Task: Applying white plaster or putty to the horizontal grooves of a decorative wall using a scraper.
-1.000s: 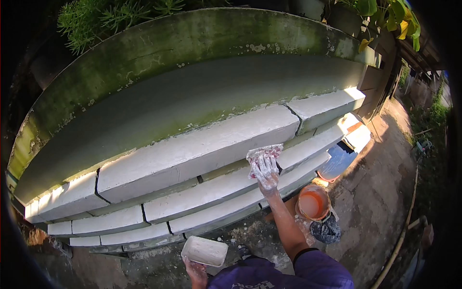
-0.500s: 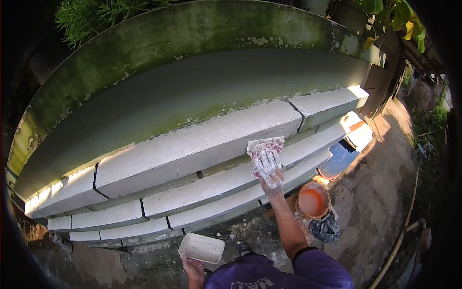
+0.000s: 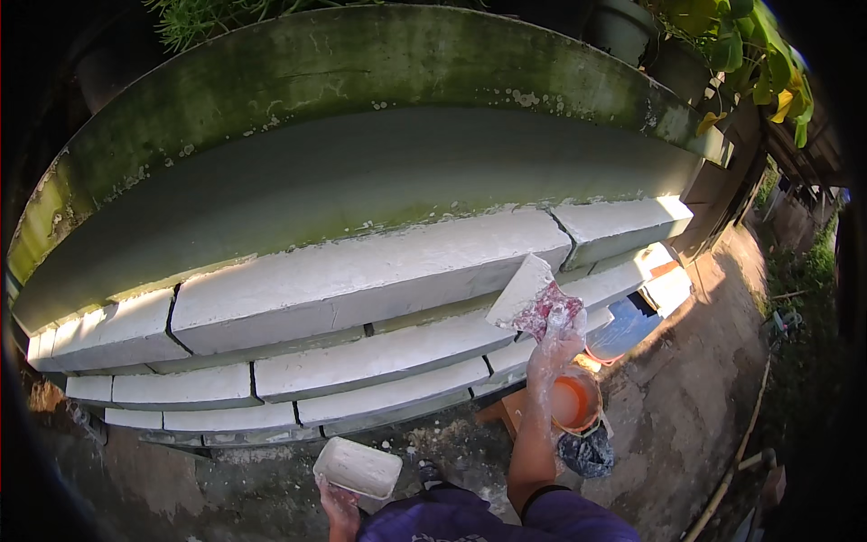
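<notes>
My right hand [image 3: 562, 336], caked in white paste, is closed around the reddish grip of a flat, wide scraper [image 3: 524, 291]. The scraper's blade is coated white and is tilted up in front of the long pale block ledge [image 3: 379, 266]; whether it touches the ledge I cannot tell. Low down, my left hand [image 3: 340, 506] grips a whitish rectangular tub [image 3: 358, 468] by its near left edge. White residue lines the tub, and smears cover the fingers holding it.
Stepped white ledges [image 3: 388, 357] with dark gaps run below a mossy curved wall [image 3: 406, 63]. Right of my forearm stand an orange bucket [image 3: 573, 399] of pale liquid, a black plastic bag [image 3: 585, 453] and a blue object [image 3: 623, 327]. Leafy plants [image 3: 727, 54] overhang the top right.
My right hand has turned the scraper from lying against the ledge front to a raised tilt, shifting right and exposing its white blade. The tub stays in my left hand.
</notes>
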Action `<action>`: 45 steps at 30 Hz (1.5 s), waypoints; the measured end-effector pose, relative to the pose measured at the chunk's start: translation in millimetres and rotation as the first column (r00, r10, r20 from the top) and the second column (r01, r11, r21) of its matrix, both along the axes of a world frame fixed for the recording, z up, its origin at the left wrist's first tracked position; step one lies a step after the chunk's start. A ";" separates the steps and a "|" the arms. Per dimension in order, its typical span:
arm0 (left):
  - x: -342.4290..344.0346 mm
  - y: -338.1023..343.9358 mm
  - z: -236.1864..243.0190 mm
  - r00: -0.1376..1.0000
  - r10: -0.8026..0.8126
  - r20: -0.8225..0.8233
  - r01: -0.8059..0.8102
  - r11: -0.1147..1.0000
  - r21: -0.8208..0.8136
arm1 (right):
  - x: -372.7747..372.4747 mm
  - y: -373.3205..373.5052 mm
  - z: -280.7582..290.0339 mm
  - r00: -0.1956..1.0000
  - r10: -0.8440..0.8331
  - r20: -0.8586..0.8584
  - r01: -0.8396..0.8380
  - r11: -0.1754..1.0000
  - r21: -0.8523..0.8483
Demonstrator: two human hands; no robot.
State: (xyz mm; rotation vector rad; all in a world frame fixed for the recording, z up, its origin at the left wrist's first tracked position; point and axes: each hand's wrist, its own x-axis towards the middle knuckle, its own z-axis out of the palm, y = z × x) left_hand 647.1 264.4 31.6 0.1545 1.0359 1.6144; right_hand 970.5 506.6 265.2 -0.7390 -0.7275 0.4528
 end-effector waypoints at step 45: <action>1.0 2.3 -4.5 0.997 -0.074 0.008 0.074 0.997 0.001 | -2.4 44.8 -39.4 0.470 -0.507 0.723 0.378 0.856 0.354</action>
